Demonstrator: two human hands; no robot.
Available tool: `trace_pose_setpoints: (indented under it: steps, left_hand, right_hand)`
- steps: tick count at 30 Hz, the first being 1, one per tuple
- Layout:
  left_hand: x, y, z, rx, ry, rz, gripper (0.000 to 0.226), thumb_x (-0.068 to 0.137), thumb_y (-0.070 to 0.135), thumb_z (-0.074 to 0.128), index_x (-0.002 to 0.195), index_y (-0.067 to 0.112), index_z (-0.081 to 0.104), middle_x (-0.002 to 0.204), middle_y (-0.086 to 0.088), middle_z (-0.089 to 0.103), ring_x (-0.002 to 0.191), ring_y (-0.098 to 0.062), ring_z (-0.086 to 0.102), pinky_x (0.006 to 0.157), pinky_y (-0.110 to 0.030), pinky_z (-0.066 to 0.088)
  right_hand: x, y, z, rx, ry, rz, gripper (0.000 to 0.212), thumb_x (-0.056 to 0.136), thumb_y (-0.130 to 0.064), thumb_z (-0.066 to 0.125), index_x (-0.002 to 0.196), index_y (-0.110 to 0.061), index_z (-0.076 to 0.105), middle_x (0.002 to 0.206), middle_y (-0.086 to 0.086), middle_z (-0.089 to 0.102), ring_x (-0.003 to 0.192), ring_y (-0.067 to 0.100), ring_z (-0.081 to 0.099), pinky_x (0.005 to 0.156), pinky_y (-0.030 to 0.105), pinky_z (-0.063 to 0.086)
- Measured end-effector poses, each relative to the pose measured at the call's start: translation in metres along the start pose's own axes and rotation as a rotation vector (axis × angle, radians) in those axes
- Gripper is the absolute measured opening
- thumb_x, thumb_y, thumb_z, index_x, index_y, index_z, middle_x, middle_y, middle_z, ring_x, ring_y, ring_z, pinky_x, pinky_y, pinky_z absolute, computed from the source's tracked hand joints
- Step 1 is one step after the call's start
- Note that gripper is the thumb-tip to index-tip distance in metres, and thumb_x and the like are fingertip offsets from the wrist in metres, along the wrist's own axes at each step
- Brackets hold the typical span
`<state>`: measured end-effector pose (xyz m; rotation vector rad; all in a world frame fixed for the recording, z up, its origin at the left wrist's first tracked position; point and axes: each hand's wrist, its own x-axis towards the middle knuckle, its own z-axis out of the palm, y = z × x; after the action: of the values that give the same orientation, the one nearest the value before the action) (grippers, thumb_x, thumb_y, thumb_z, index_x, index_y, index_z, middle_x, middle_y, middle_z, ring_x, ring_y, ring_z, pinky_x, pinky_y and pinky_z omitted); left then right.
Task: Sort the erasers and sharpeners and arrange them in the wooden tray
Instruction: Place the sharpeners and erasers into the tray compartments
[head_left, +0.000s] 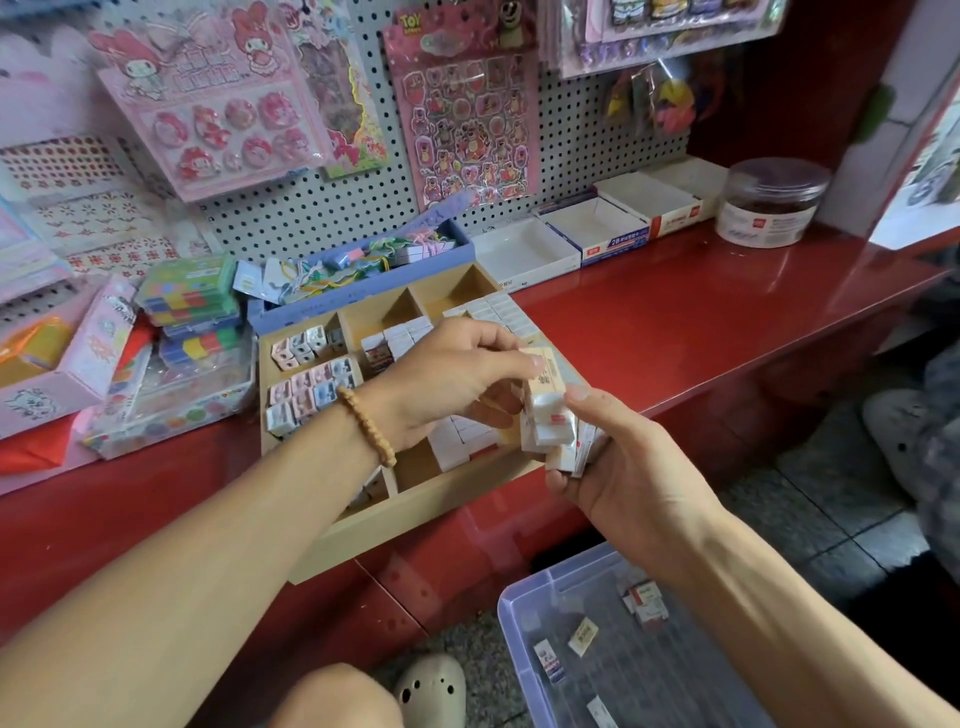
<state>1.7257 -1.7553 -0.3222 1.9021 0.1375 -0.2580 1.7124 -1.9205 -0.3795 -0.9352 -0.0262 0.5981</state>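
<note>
Right hand (618, 467) grips eraser stack (558, 431) above wooden tray (415, 512); left hand (452, 374) pinches top eraser (543, 371).

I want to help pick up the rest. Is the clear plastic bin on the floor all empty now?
No. A few wrapped erasers lie scattered on the bottom of the clear plastic bin.

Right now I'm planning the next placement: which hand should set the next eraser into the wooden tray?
Left. The left hand hovers over the wooden tray, pinching one beige eraser. The right hand holds the eraser stack beyond the tray's right edge.
</note>
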Motion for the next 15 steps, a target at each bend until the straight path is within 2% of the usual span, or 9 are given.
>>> trace_pose_setpoints:
  steps: [4,7,9,11,15]
  left_hand:
    - [0.006,0.005,-0.002,-0.242,-0.018,-0.047,0.005,0.091,0.011,0.061,0.09,0.009,0.065,0.079,-0.007,0.068,0.067,-0.014,0.063,0.06,-0.025,0.053]
    - [0.013,0.012,-0.007,-0.269,0.011,0.007,0.01,0.093,0.006,0.06,0.102,0.005,0.063,0.084,-0.008,0.069,0.065,-0.011,0.066,0.055,-0.022,0.053]
    - [0.021,0.015,-0.016,-0.148,0.087,0.088,0.021,0.091,0.002,0.063,0.112,0.003,0.062,0.09,-0.01,0.07,0.069,-0.013,0.07,0.055,-0.022,0.055]
    - [0.033,0.016,-0.028,0.027,0.196,0.152,0.025,0.087,0.0,0.069,0.111,0.003,0.065,0.09,-0.008,0.071,0.073,-0.014,0.072,0.06,-0.024,0.059]
    - [0.058,0.008,-0.053,0.386,0.359,0.164,0.018,0.075,0.002,0.08,0.084,0.012,0.069,0.077,-0.002,0.07,0.072,-0.012,0.067,0.071,-0.031,0.058]
  right_hand:
    - [0.003,-0.002,0.0,0.025,0.041,-0.022,0.044,0.071,-0.016,0.07,0.113,-0.006,0.062,0.088,0.008,0.069,0.065,0.014,0.064,0.05,0.023,0.049]
    - [0.005,-0.002,-0.001,0.013,0.051,-0.022,0.051,0.072,-0.014,0.072,0.121,-0.002,0.062,0.094,0.011,0.069,0.066,0.013,0.064,0.05,0.022,0.048]
    - [0.005,-0.002,-0.003,0.01,0.067,-0.021,0.058,0.07,-0.013,0.072,0.125,0.002,0.06,0.096,0.012,0.069,0.067,0.013,0.064,0.05,0.022,0.048]
    - [0.005,-0.003,-0.005,0.0,0.082,-0.026,0.06,0.069,-0.014,0.072,0.125,0.002,0.059,0.096,0.013,0.069,0.067,0.014,0.064,0.05,0.022,0.048]
    - [0.002,-0.006,-0.009,-0.005,0.076,-0.046,0.052,0.07,-0.014,0.072,0.121,-0.002,0.063,0.095,0.013,0.071,0.069,0.014,0.065,0.05,0.023,0.047]
